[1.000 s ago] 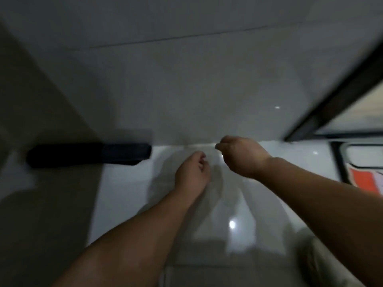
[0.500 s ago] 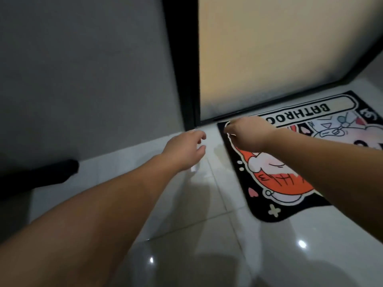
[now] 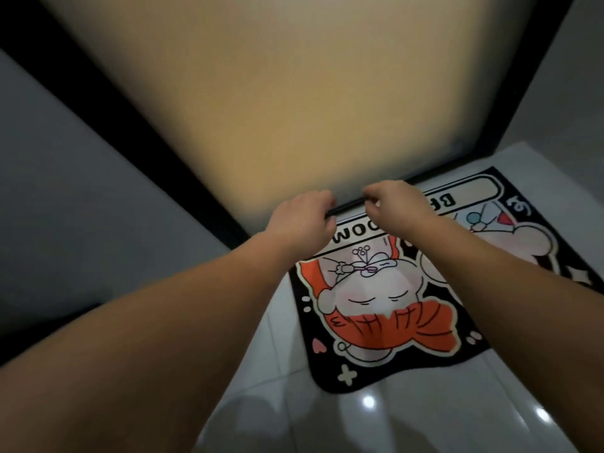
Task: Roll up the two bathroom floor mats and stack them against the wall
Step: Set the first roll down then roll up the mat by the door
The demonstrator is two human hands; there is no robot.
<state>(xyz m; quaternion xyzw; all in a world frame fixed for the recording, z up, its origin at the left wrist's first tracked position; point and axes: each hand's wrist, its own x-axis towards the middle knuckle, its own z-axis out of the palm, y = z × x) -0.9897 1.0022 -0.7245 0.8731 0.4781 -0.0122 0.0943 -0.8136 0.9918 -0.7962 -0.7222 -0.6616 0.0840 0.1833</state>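
A black bathroom mat (image 3: pixel 385 322) with a cartoon figure in orange and white lies flat on the glossy white floor, its lettered far edge against the door. My left hand (image 3: pixel 302 222) and my right hand (image 3: pixel 400 204) are side by side at that far edge. Their fingers are curled down onto the mat's dark border. Both forearms stretch across the mat and hide part of the lettering. No second mat can be made out in this view.
A frosted glass door (image 3: pixel 294 93) in a black frame (image 3: pixel 183 178) stands directly behind the mat. A grey wall (image 3: pixel 81 197) runs to the left. White floor tiles (image 3: pixel 408 420) lie between me and the mat.
The view has swung right from the wall and a dark rolled shape to the flat mat. Both hands moved forward from the mat's left corner to its far edge at the door.
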